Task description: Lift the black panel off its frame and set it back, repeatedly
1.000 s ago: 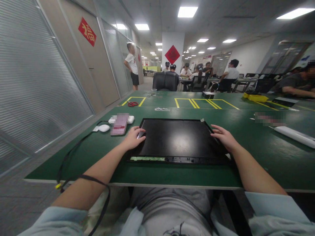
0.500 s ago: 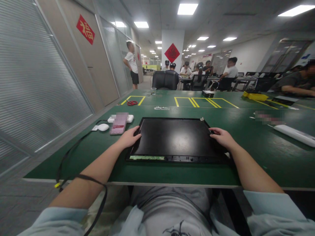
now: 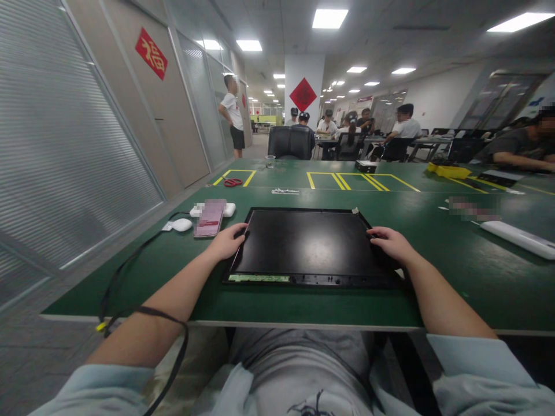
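A black flat display panel (image 3: 303,242) lies face up on the green table, with a thin green circuit strip (image 3: 259,278) along the left of its near edge. My left hand (image 3: 228,241) grips the panel's left edge, thumb on top and the other fingers at the side. At the right edge, my right hand (image 3: 390,241) holds the frame between thumb and fingers. The undersides of both grips are hidden. A small pale tab (image 3: 355,211) sits at the panel's far right corner.
Left of the panel lie a pink phone (image 3: 210,218), a white rounded device (image 3: 181,225) and a black cable (image 3: 130,254). Red-handled scissors (image 3: 233,182) rest farther back. A long white device (image 3: 522,239) and a yellow tray (image 3: 448,170) are on the right. Several people sit beyond the table.
Both hands stay at the panel's sides, with only slight shifts of the fingers. The panel lies in the same place.
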A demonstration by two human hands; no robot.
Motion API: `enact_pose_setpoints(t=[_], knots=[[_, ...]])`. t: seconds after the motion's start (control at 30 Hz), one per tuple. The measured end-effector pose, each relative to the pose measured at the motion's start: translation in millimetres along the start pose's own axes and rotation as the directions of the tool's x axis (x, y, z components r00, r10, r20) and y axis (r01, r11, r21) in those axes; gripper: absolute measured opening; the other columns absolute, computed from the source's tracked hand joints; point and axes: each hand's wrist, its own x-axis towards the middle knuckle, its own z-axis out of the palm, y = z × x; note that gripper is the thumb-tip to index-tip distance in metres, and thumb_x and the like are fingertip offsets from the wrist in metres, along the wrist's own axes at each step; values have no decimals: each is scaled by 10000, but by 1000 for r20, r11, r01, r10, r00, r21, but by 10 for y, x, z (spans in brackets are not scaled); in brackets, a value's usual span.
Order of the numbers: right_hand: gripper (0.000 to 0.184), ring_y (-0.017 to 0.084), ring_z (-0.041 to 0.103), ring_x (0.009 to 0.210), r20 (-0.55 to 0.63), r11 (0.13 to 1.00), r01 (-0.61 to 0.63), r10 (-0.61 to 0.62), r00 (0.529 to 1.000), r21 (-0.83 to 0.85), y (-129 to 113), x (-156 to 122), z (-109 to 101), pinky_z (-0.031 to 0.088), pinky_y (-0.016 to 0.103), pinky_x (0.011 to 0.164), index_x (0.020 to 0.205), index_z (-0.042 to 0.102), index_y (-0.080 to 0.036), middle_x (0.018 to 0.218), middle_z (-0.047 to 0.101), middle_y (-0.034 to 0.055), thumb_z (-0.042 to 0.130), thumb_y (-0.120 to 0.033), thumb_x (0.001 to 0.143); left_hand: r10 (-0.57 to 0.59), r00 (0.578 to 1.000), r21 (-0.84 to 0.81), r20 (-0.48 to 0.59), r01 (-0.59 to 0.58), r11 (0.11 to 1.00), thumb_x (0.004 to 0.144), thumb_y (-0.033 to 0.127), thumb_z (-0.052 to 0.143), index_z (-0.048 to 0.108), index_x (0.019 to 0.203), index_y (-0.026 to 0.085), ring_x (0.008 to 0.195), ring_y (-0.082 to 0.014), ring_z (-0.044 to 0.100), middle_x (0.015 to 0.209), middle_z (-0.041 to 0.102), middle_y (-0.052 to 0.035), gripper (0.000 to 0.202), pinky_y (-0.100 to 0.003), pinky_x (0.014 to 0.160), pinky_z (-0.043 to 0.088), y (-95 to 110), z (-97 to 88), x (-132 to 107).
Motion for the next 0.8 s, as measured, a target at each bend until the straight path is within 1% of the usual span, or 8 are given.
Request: enact_pose_setpoints(t=[0.13, 0.2, 0.27, 0.33, 0.4, 0.53, 0.67, 0.8], knots=[[210, 303, 676, 1187, -8, 1000, 14, -15, 1000, -14, 6, 10, -2, 438, 481, 1118, 856, 779, -245, 1263, 721, 91, 709, -216, 660, -15, 1000, -72, -14, 14, 997, 776, 286, 672, 701, 1255, 240, 1276, -312, 652, 1264, 757, -89, 482, -467, 1119, 474, 18, -1, -10], [211, 304, 672, 1195, -4, 1000, 19, -19, 1000, -17, 20, 19, -3, 434, 481, 1123, 859, 783, -246, 1269, 718, 90, 713, -215, 662, -27, 1000, -181, -15, 23, 983, 763, 286, 698, 684, 1270, 231, 1273, -313, 654, 1262, 758, -95, 510, -475, 1110, 487, 43, -8, -22], [213, 303, 668, 1203, 1, 1000, 16, -16, 1000, -18, 41, 30, -3, 431, 473, 1127, 863, 787, -245, 1287, 711, 93, 714, -214, 666, -47, 999, -348, 4, 45, 936, 761, 280, 713, 641, 1319, 221, 1239, -317, 676, 1285, 747, -111, 565, -486, 1056, 535, 82, -21, -33], [220, 300, 660, 1215, 5, 999, 13, -13, 1000, -30, 65, 44, -1, 428, 455, 1133, 876, 791, -239, 1312, 700, 96, 714, -216, 671, -88, 996, -504, 21, 87, 859, 769, 246, 711, 582, 1381, 214, 1193, -315, 702, 1317, 729, -127, 627, -482, 988, 582, 132, -36, -42], [236, 293, 650, 1230, 9, 998, 16, -16, 1000, -53, 89, 59, 0, 421, 441, 1141, 897, 796, -235, 1335, 691, 93, 711, -221, 678, -155, 988, -604, 9, 129, 786, 777, 185, 691, 538, 1424, 218, 1158, -299, 720, 1348, 711, -131, 667, -459, 943, 608, 182, -50, -50], [256, 282, 635, 1254, 26, 996, 28, -26, 999, -90, 127, 85, -5, 411, 429, 1148, 936, 802, -233, 1349, 684, 92, 705, -236, 700, -239, 971, -687, 27, 192, 701, 763, 94, 658, 540, 1408, 230, 1110, -277, 742, 1421, 662, -133, 669, -412, 883, 636, 237, -64, -63], [270, 284, 625, 1269, 35, 993, 41, -37, 999, -108, 136, 94, -12, 410, 421, 1148, 958, 806, -230, 1361, 675, 99, 705, -232, 708, -296, 954, -706, 55, 247, 664, 722, 62, 651, 577, 1347, 218, 1067, -281, 755, 1467, 619, -147, 649, -392, 808, 655, 223, -62, -51], [283, 286, 625, 1266, 53, 990, 45, -38, 998, -136, 120, 91, -21, 398, 425, 1157, 982, 811, -219, 1380, 661, 115, 706, -231, 719, -370, 928, -733, 51, 286, 617, 701, 55, 659, 624, 1288, 213, 990, -260, 766, 1395, 665, -138, 609, -357, 743, 655, 232, -62, -29]])
